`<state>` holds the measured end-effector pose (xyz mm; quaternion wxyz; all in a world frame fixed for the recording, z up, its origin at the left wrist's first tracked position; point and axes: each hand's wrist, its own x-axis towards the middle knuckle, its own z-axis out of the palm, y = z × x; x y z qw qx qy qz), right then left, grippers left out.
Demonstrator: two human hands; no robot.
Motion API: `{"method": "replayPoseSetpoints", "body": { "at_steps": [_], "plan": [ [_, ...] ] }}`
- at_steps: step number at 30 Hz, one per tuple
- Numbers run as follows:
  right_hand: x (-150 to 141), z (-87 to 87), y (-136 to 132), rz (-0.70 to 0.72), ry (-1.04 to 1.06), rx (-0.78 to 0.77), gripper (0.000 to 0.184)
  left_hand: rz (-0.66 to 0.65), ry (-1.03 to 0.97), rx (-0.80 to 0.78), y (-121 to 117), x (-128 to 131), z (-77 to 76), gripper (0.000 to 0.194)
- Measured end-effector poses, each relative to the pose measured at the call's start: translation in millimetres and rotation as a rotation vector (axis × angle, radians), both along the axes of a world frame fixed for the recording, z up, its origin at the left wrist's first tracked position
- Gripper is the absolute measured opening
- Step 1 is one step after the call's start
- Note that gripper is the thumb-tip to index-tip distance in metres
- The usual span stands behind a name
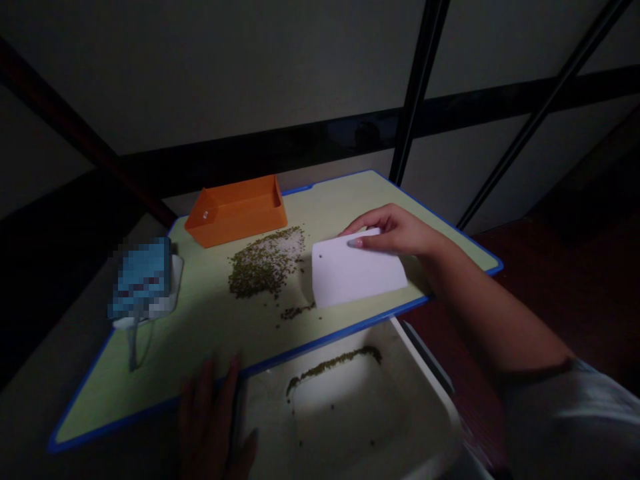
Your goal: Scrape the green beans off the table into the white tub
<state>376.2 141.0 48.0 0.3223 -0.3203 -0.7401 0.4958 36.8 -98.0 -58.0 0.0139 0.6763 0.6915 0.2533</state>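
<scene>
My right hand (393, 230) is closed on a white scraper card (357, 270), thumb on its near face and fingers behind. The card stands tilted on the small table, its lower edge at the tabletop. A few green grains (295, 312) lie by its left corner. Left of it spreads a pile of green grains (263, 263) mixed with whitish ones. Dim and blurred, my left hand (213, 420) lies at the table's front edge with fingers stretched apart, its thumb near the left rim of a white tub (445, 400). Green grains line the tub's far inner edge.
An orange tray (240, 212) stands at the back left of the pale green table (345, 193) with a blue rim. A pixelated blue item (143, 273) rests on a white object at the left. Behind the table rises a panelled wall (280, 73).
</scene>
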Motion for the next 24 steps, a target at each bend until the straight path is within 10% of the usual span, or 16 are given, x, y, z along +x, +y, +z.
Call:
{"method": "replayPoseSetpoints", "body": {
  "at_steps": [24],
  "plan": [
    [-3, -6.1, 4, 0.018, -0.054, 0.044, 0.038, -0.009, 0.028, -0.004, 4, -6, -11.6, 0.076]
  ]
}}
